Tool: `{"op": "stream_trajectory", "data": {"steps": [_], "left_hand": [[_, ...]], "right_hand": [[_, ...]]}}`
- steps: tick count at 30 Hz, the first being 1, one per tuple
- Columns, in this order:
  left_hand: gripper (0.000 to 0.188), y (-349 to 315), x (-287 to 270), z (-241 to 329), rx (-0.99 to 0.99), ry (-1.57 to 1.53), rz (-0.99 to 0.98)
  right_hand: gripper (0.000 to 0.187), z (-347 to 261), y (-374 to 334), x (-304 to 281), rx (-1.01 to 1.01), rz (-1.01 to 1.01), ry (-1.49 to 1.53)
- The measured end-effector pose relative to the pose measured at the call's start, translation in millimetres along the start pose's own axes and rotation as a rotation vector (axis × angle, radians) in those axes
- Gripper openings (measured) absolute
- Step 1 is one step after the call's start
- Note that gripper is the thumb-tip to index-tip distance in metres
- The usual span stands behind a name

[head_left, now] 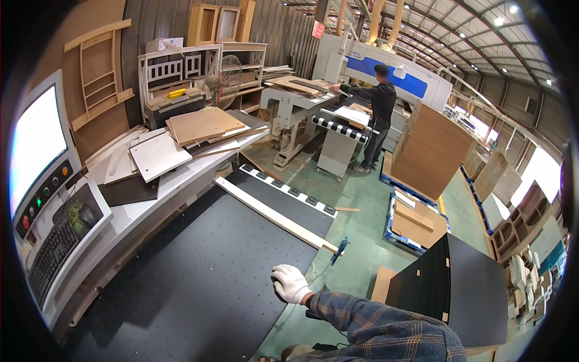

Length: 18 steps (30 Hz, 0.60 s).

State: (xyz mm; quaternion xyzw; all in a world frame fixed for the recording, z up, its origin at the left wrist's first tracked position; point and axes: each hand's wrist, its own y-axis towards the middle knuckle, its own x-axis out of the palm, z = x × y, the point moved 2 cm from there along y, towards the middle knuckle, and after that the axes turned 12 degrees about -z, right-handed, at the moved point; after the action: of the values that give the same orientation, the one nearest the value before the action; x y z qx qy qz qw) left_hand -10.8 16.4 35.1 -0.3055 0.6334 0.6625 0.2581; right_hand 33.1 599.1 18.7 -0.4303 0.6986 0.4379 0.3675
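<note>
My right hand (291,283), in a white knit glove, is at the right edge of the large black panel surface (181,265). Its fingers curl down and in; something dark shows beneath them, but I cannot make out what it is. A plaid sleeve (368,317) covers that arm, which enters from the lower right. Across the far part of the black surface lies a long pale wooden strip (271,214). At its right end sits a blue and black clamp-like piece (341,248). My left hand is outside the picture.
At left stand a control console (45,187) and a bench (199,172) holding loose boards (160,157). A person in dark clothes (377,114) works at a far machine. Stacked brown boards (428,151), a pallet (416,223) and a black panel stack (464,283) stand right.
</note>
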Motion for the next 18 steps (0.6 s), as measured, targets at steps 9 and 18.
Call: {"op": "stream_trajectory", "data": {"steps": [9, 18], "left_hand": [[0.028, -11.0, 6.7, -6.9, 0.266, 0.117, 0.115], [0.028, -30.1, -9.2, 74.1, 0.177, -0.071, 0.010]], "right_hand": [[0.024, -6.8, 1.2, -7.2, -0.015, 0.050, 0.029], [0.020, 7.1, -1.1, -16.4, -0.054, 0.115, 0.110]]}}
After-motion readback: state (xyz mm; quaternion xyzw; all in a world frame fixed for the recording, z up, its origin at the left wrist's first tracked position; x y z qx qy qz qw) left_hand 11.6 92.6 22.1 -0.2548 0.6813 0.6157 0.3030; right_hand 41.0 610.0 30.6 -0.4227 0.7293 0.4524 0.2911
